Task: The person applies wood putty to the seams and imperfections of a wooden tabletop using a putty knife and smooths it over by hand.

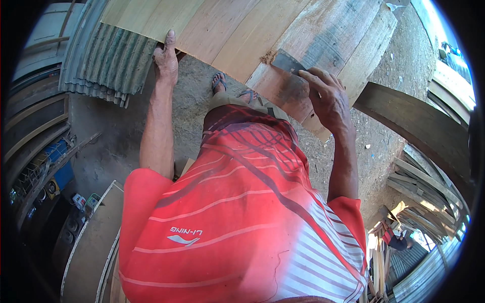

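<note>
A wide wooden panel (214,38) of joined planks stretches across the top of the view. Around its near edge, toward the left, my left hand (166,61) is closed, thumb on top and fingers curled below. My right hand (328,93) grips a flat dark metal scraper (288,62) between thumb and fingers, its blade against the panel's surface. Beside the blade's far left corner lies a small heap of wood shavings (268,57). A greyish stain (336,43) darkens the planks beyond the scraper.
Stacked corrugated sheets (108,63) stand under the panel's left side. To the right, a broad board (404,113) juts toward the panel, with a timber pile (424,187) behind it. Another person (396,240) is at the lower right. Flat boards (91,237) lean at lower left.
</note>
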The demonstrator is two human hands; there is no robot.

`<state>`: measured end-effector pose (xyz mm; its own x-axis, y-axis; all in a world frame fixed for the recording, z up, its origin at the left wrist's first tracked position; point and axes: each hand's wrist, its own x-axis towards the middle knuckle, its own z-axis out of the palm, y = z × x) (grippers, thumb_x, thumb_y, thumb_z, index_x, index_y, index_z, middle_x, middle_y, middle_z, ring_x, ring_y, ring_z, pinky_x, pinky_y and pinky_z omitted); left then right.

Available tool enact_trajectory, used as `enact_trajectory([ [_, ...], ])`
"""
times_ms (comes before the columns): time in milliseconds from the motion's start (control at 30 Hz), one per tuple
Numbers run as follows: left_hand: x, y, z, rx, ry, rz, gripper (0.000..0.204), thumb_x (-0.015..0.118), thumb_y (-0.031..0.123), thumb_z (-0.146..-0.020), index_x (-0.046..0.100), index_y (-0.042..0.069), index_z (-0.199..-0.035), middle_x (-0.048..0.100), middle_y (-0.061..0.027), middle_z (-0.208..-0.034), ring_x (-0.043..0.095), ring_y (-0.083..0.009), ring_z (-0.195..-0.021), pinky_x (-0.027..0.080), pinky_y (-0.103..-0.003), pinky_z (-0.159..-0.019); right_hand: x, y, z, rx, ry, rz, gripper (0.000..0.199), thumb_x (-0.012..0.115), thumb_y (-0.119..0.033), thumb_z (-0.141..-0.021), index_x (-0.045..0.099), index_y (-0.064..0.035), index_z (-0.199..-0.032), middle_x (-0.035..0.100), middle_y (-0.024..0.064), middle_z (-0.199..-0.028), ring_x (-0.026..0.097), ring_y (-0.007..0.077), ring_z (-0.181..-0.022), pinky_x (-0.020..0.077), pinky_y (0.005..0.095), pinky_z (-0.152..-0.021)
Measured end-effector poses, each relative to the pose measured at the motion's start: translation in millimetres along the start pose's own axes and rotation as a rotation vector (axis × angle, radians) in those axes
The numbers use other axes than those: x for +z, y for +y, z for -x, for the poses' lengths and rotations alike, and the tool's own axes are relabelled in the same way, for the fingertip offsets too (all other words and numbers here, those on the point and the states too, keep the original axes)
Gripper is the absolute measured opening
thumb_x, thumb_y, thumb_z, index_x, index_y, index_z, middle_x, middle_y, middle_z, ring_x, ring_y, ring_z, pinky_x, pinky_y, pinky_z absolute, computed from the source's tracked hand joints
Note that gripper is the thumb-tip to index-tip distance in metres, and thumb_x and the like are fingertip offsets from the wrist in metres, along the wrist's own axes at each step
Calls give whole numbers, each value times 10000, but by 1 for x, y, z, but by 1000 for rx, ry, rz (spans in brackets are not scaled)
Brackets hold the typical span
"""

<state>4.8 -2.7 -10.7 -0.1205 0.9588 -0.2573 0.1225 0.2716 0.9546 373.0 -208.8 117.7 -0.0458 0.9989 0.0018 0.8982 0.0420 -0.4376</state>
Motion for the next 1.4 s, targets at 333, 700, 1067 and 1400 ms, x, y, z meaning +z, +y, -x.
enact_trajectory([
  [333,15,2,8,113,47,131,946,700,723,-924,608,-114,-1355,637,-187,-1320,567,-253,-1210,438,-395,-1064,7,-3,-1,10,3,-12,408,684,-41,-920,727,-173,-1304,698,51,-1297,649,288,-1173,487,434,-1039],
  [700,7,-4,2,124,48,-61,1024,626,797,-923,637,-186,-1208,675,-239,-1173,594,-279,-1103,484,-428,-966,5,-20,5,100,49,18,388,689,-77,-943,714,-160,-1321,700,64,-1312,651,291,-1209,474,441,-1055],
  [1067,7,-12,8,36,-95,213,780,721,625,-960,629,-46,-1347,671,-122,-1290,630,-215,-1190,538,-393,-1003,67,-49,0,183,272,172,581,703,-214,-979,531,-54,-1511,548,178,-1536,506,360,-1426,379,475,-1181],
  [1400,15,8,37,-251,-428,363,762,734,541,-985,502,4,-1474,615,-128,-1359,613,-207,-1270,580,-372,-1018,114,-94,-33,290,122,200,846,574,-511,-1046,309,45,-1626,319,237,-1700,236,384,-1608,134,529,-1296],
])
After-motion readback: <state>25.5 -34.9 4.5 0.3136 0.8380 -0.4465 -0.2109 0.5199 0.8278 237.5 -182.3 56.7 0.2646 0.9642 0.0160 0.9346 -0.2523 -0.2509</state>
